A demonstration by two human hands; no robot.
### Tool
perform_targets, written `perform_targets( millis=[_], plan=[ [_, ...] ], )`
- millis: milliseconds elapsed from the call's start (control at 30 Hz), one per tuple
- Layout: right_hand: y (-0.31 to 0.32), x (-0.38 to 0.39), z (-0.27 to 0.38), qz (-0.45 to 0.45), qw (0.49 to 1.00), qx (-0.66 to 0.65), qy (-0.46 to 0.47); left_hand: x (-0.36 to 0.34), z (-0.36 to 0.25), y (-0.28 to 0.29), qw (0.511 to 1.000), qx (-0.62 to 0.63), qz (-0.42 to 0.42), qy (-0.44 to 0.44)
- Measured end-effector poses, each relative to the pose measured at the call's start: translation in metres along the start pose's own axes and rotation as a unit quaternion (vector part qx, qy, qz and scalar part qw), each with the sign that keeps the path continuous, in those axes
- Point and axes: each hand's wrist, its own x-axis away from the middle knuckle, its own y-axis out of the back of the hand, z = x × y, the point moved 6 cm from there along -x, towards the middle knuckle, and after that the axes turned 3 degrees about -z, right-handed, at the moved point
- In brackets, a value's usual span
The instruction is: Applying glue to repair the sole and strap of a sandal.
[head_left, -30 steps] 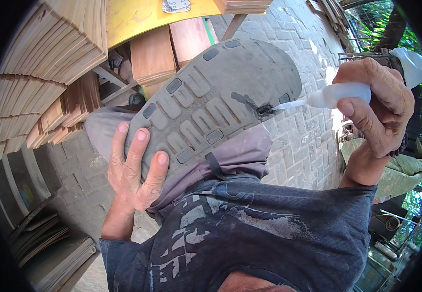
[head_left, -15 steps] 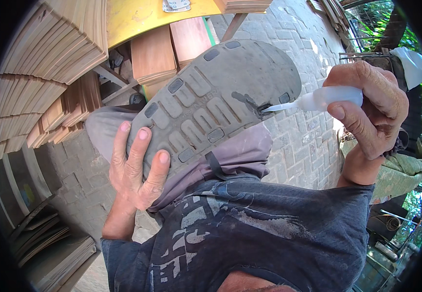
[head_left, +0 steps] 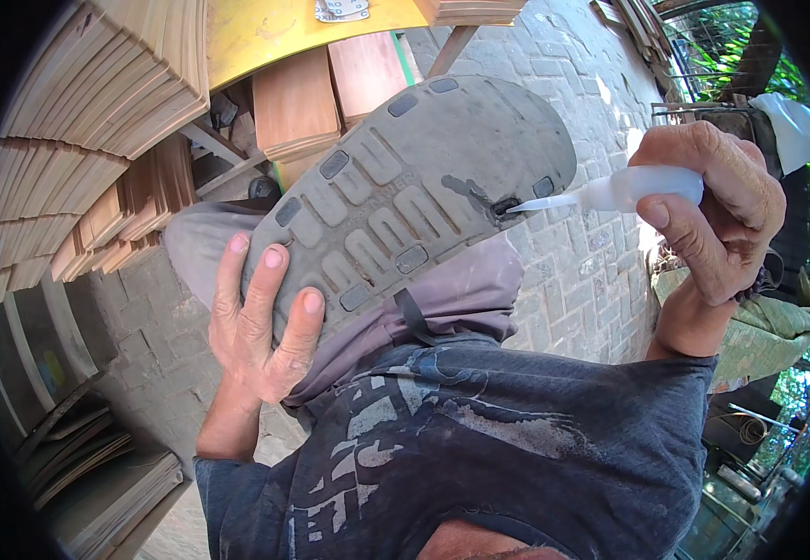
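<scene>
1. 1 grey sandal (head_left: 396, 177) sits sole-up over the purple trousers (head_left: 475, 289).
2. White squeeze bottle (head_left: 643, 189): nozzle (head_left: 552, 201) at a dark hole (head_left: 503, 206) in the sandal.
3. Right hand (head_left: 750, 201): grip wrapped around the bottle.
4. Left hand (head_left: 258, 341): 3 digits on the sandal; cannot tell whether the grip clasps it.
5. Yellow surface (head_left: 265, 33), wooden boards (head_left: 97, 79) beyond.

Matt, scuffed rubber-like sandal sole (head_left: 368, 201); smooth, translucent plastic bottle (head_left: 643, 189).
</scene>
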Motion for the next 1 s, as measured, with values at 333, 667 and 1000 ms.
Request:
perform_targets(
  millis=[333, 667, 1000],
  plan=[
    [-0.0022, 0.0025, 0.0026, -0.010, 1.000, 0.026, 0.002, -0.0014, -0.0013, 0.0005, 1.000, -0.002, 0.006, -0.003],
    [0.0007, 0.0009, -0.0013, -0.013, 0.999, 0.026, 0.020, 0.0002, -0.0005, -0.0011, 1.000, 0.002, 0.002, 0.005],
    [-0.0041, -0.0010, -0.0003, -0.006, 0.999, -0.001, 0.045, 0.0000, -0.0002, -0.0012, 1.000, 0.008, 0.005, 0.008]
  ],
)
